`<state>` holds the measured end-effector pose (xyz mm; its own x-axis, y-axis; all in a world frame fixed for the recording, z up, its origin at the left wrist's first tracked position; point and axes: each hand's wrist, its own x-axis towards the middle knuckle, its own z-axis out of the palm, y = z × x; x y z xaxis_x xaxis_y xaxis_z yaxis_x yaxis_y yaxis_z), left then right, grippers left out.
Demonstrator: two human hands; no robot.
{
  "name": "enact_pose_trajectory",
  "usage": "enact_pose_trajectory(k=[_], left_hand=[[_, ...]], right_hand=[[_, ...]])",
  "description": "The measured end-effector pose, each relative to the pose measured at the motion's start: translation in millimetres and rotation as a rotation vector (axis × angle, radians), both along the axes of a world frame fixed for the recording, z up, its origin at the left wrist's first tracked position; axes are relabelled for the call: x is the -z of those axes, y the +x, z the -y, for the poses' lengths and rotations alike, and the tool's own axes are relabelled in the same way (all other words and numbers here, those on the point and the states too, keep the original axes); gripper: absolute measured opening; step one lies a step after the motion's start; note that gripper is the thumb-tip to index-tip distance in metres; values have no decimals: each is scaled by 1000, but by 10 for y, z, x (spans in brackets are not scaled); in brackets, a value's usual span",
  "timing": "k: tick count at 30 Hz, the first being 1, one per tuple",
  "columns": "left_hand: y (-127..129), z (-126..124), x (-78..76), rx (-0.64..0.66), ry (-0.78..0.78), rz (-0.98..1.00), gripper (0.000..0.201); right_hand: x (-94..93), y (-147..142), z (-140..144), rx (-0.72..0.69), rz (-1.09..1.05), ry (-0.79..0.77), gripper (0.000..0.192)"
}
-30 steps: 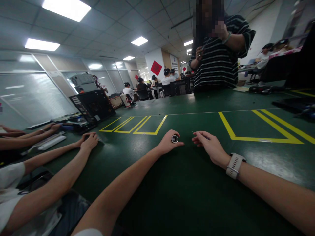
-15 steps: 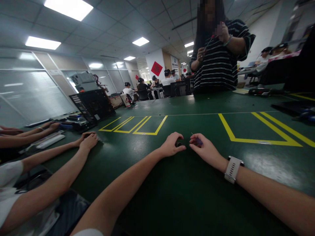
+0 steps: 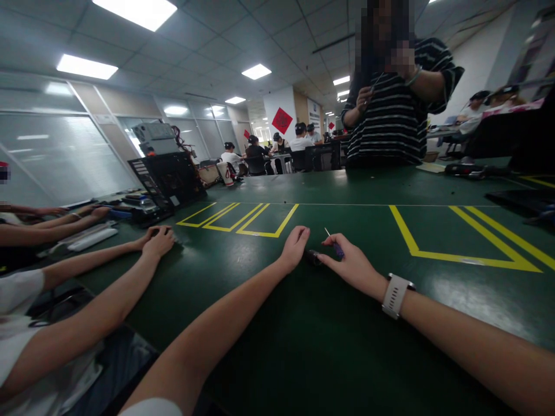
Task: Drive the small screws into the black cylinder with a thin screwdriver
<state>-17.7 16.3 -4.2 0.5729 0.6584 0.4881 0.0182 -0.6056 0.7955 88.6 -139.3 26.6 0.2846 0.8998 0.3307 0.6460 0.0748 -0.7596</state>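
Here your right hand (image 3: 349, 266) grips a small screwdriver (image 3: 335, 245), its thin tip pointing up and away from you, toward the left. Your left hand (image 3: 295, 247) lies open on the green desk (image 3: 329, 346), beside a small dark part (image 3: 313, 256). Yellow lines (image 3: 243, 222) cross the desk in a bright office.

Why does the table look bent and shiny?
In the head view, the wide lens curves the dark green table and its yellow tape lines; white ceiling light panels leave pale glare on it at right; the small dark piece between the left hand and right hand is dim.
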Motion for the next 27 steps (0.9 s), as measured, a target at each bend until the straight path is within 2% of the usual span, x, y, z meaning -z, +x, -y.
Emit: enact_pose_trajectory(k=[6, 10, 17, 27], left_hand=[[-9, -24, -8, -215, -31, 166, 24], [-13, -17, -43, -324, -35, 188, 20], [6, -46, -6, -302, -43, 201, 18], [24, -60, 26, -254, -65, 168, 16]], right_hand=[[-42, -181, -214, -29, 214, 30, 34], [-13, -258, -328, -29, 355, 3, 32], [50, -290, -382, -38, 461, -69, 14], [68, -172, -403, -61, 632, -79, 13]])
